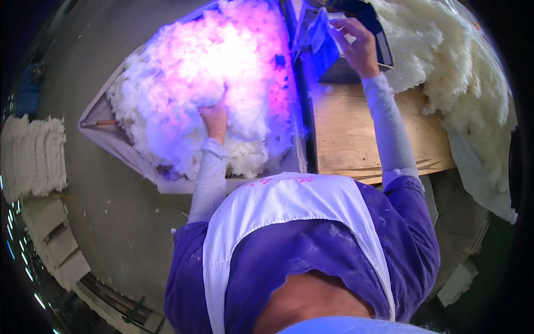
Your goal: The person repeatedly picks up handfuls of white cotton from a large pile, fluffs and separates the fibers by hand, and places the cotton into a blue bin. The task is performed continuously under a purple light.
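Observation:
A large heap of fluffy white fibre (167, 111) fills a pale cloth-lined bin (125, 153) in front of me on the left, under strong blue and pink light. My left hand (216, 118) is sunk into the near side of this heap. Its fingers are mostly hidden by fibre and glare. Farther right, my right hand (359, 47) is over a dark open-topped box (345, 71). Its thumb and fingertips are drawn together at something pale and thin, too washed out by the blue light to name.
The box stands on a wooden board (361, 128). More cream-white fibre (467, 72) is piled at the right, with a pale sheet (481, 172) hanging below it. Stacked pale fibre pads (33, 156) stand at the far left. A brown stick (105, 122) lies at the bin's left corner.

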Demonstrator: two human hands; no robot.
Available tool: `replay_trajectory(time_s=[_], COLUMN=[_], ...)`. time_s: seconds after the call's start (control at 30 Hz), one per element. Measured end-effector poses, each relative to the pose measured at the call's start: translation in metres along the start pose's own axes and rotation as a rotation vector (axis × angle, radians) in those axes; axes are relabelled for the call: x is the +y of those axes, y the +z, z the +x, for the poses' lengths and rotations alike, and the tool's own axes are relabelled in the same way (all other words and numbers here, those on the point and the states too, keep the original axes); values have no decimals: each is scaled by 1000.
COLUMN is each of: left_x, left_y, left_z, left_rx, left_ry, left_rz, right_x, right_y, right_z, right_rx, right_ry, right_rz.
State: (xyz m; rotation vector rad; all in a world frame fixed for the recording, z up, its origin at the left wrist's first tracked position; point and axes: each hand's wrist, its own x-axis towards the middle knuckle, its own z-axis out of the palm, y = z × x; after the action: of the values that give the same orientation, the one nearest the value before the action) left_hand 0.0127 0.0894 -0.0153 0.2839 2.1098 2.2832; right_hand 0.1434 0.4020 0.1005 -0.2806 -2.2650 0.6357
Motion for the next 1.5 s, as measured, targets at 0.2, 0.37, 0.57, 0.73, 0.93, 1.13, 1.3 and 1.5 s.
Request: replay_trajectory(time_s=[0.2,0.37,0.57,0.73,0.93,1.13,1.3,1.5], left_x=[4,-5,-12,20,2,-69,-81,-40], left_y=[16,6,-1,2,-21,-36,-9,-19], left_z=[-7,-9,6,9,28,62,46,25], left_rx=[-196,-195,-90,-13,-92,-743,-418,-710], left_ry=[16,-174,-150,-408,-319,-383,-657,-431], left_rz=[-135,-84,-61,-520,-552,-1099,-739,-841], right_x=[-65,-58,-23,-23,-9,-27,-56,-23], right_y=[103,144,138,129,102,114,135,143], right_z=[-44,-56,-50,-47,-41,-39,-43,-50], right_rx=[-151,-67,93,198,233,-130,-380,-195], right_ry=[373,726,778,913,855,767,616,675], right_rz=[562,1142,1183,1231,1352,1267,1072,1321])
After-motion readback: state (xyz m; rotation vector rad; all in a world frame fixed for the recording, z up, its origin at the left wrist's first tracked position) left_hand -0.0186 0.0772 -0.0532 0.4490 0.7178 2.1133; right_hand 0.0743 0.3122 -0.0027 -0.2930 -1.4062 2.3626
